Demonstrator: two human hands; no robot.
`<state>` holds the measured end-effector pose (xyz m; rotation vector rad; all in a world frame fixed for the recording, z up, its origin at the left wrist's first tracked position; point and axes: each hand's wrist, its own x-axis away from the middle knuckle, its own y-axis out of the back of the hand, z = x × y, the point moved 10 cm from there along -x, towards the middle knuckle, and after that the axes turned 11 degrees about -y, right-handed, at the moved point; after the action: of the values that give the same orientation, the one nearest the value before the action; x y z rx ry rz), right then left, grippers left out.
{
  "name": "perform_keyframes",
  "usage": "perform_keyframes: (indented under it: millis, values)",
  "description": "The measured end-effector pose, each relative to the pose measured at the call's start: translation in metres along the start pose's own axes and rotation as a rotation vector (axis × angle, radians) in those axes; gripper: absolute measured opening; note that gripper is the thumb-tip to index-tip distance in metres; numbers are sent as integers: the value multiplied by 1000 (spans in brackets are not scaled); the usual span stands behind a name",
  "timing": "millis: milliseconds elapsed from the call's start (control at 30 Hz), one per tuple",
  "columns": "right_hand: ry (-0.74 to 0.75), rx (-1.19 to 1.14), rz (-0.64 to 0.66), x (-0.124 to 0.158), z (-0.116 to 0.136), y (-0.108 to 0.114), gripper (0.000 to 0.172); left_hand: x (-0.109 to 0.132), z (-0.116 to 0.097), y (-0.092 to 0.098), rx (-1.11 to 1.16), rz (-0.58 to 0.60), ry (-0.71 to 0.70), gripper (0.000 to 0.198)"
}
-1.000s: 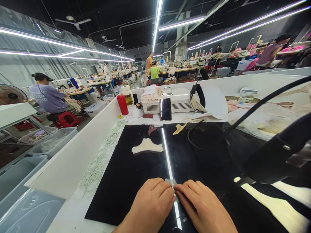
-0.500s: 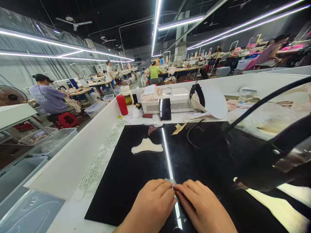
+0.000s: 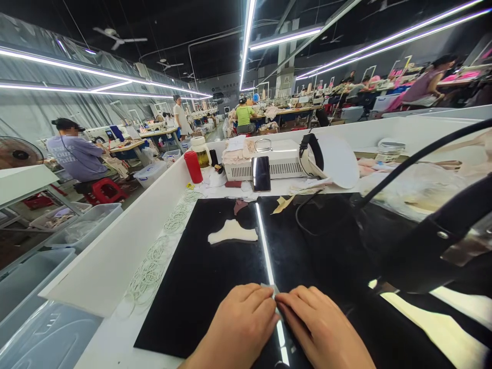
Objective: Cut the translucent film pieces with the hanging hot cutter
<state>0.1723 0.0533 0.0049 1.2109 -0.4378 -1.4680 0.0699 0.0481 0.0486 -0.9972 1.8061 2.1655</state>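
The hands (image 3: pixel 246 315) pinch a small translucent piece (image 3: pixel 274 290), while a jar (image 3: pixel 198 145) beyond holds yellowish-green contents (image 3: pixel 204 159).

The left hand (image 3: pixel 246 318) and right hand (image 3: pixel 319 319) are bare, wrists (image 3: pixel 204 350) uncovered too.

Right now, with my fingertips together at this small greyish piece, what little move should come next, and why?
I'd probably hold the left hand steady and ease the right hand slightly aside: both hands' fingertips cover much of the small greyish piece over the black mat, leaving little of its edge to check.
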Motion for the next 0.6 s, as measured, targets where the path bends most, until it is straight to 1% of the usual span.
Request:
perform_keyframes:
  millis: [267, 467, 600]
  values:
    - [-3, 3, 18, 0, -5, -4, 17, 0, 1, 2, 0, -4, 10, 24]
    - [-2, 16, 14, 1, -2, 2, 19, -2, 1, 7, -19, -30, 8, 27]
    - [-14, 22, 12, -1, -1, 4, 23, -4, -1, 9, -16, -34, -3, 27]
